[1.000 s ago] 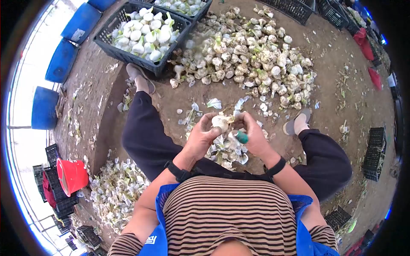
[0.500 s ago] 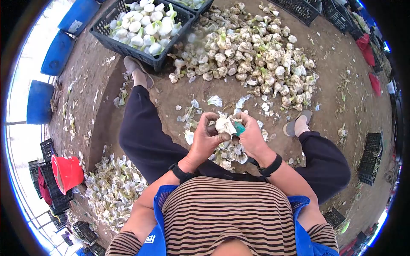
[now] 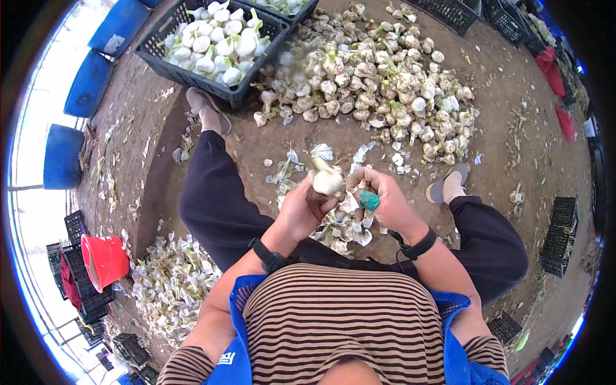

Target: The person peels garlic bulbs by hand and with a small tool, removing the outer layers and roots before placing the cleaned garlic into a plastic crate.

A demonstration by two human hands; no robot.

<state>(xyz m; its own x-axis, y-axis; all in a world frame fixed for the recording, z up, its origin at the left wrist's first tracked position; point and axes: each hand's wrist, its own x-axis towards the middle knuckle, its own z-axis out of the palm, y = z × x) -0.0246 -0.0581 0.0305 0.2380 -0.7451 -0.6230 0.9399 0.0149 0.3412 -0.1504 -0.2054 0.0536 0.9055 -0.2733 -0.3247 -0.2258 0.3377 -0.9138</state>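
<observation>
A pale garlic bulb (image 3: 328, 182) with its greenish stem pointing up and away is held in my left hand (image 3: 304, 208), the fingers wrapped round its lower side. Just to its right, my right hand (image 3: 385, 204) is closed, with fingertips and thumb drawn together slightly apart from the bulb. A green covering (image 3: 369, 200) shows at the right thumb. Whatever those fingers pinch, if anything, is too small to make out. Loose garlic skins (image 3: 346, 232) lie on the ground below both hands.
Ahead lies a heap of unpeeled garlic bulbs (image 3: 385, 83). A black crate (image 3: 186, 76) of cleaner white bulbs stands at the upper left. Peelings (image 3: 173, 289) are piled at the lower left near a red bucket (image 3: 106, 262). Blue barrels (image 3: 63, 157) line the left side.
My right hand has drawn away to the right from the bulb. My left hand has turned the bulb, so its stem now shows, and the bulb looks smoother and whiter.
</observation>
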